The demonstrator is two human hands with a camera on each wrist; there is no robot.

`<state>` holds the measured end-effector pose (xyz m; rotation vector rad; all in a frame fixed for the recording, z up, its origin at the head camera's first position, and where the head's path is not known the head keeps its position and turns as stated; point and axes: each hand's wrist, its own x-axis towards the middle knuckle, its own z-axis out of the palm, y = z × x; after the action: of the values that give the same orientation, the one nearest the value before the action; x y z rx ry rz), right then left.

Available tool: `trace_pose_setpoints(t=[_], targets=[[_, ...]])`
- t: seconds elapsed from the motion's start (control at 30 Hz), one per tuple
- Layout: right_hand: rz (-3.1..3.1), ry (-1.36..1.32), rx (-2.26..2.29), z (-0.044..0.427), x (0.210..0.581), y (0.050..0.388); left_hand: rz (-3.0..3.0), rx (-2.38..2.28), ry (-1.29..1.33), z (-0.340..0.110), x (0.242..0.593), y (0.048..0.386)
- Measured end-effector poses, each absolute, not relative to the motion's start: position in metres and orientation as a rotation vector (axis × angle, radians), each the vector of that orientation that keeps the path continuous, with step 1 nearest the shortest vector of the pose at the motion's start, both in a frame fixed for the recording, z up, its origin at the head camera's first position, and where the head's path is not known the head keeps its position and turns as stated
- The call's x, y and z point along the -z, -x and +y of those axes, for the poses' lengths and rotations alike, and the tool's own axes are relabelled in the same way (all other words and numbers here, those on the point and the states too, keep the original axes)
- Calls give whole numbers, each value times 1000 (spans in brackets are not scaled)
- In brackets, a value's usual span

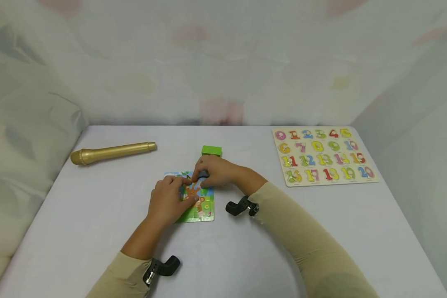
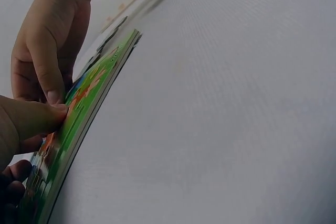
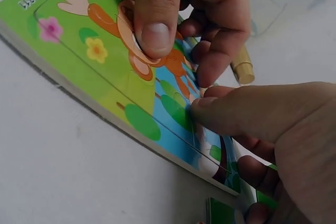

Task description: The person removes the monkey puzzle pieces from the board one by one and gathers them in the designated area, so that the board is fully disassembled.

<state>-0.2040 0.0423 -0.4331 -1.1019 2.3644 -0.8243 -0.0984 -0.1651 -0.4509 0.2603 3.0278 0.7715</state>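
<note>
A small jigsaw puzzle board (image 1: pixel 207 209) with a cartoon monkey on green and blue lies on the white table. My left hand (image 1: pixel 167 200) touches its picture from the left; in the right wrist view, that thumb (image 3: pixel 156 38) lies across the monkey. Over the board's far edge is my right hand (image 1: pixel 219 171), its bent thumb and index finger close together on the picture. A small dark shape shows between them in the head view, its kind unclear. Whether they pinch a puzzle piece is hidden. Just beyond the right hand stands a bright green block-shaped thing (image 1: pixel 211 150).
A gold toy microphone (image 1: pixel 113 153) lies at the back left of the table. At the back right is a wooden number puzzle (image 1: pixel 324 157) with colourful numerals. Black wrist mounts (image 1: pixel 242 206) stick out from both sleeves, low over the table.
</note>
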Motion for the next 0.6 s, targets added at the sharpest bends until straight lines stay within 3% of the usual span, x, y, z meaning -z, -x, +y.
trace_pose_setpoints(t=[0.6], targets=[[2396,1136,777,40,433,201,3019,-776,-248,-166,452,100]])
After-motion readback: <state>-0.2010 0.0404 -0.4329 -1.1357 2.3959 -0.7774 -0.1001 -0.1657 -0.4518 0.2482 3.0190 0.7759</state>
